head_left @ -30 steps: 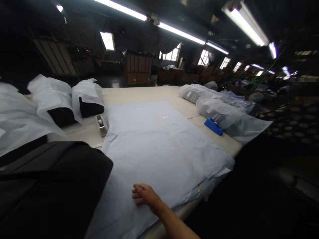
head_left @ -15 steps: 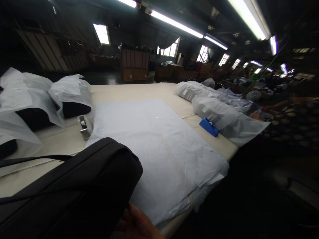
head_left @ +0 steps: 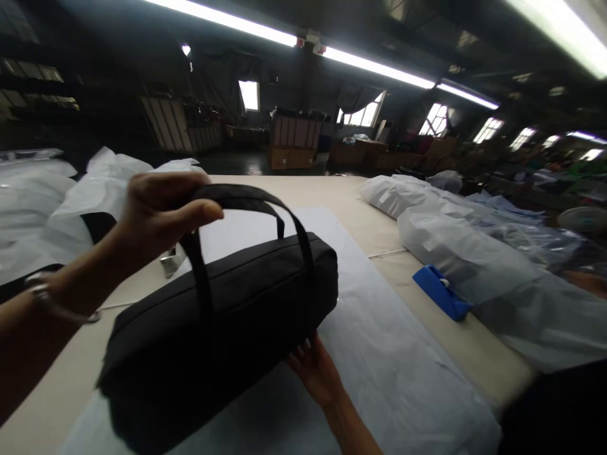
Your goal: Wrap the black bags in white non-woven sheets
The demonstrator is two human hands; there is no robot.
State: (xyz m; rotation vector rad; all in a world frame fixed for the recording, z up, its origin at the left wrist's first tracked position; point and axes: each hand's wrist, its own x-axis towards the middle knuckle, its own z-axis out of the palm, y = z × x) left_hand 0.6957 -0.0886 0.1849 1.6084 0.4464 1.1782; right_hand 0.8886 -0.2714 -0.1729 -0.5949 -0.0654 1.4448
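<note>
A black fabric bag [head_left: 227, 335] with two strap handles hangs tilted in front of me, over a stack of pale, thin plastic sheets [head_left: 389, 354]. My left hand [head_left: 164, 208] is closed around the handles [head_left: 265, 196] at their raised left part, and a bracelet is on that wrist. Under the right end of the bag, my right hand [head_left: 317, 370] supports its lower side; some fingertips are hidden beneath the fabric. A metal tape dispenser [head_left: 169, 265] stands behind the bag, partly covered by it.
Bags wrapped in whitish plastic [head_left: 33, 215] lie at the left. More wrapped bundles [head_left: 455, 253] line the right side of the cream table [head_left: 351, 188]. A blue tape dispenser [head_left: 441, 292] sits beside them. Cartons [head_left: 293, 158] stand beyond the table.
The black bag has moved right, over the sheets. My left hand has come into view, gripping the handles. My right hand has gone further right and supports the bag from below. The view has turned left.
</note>
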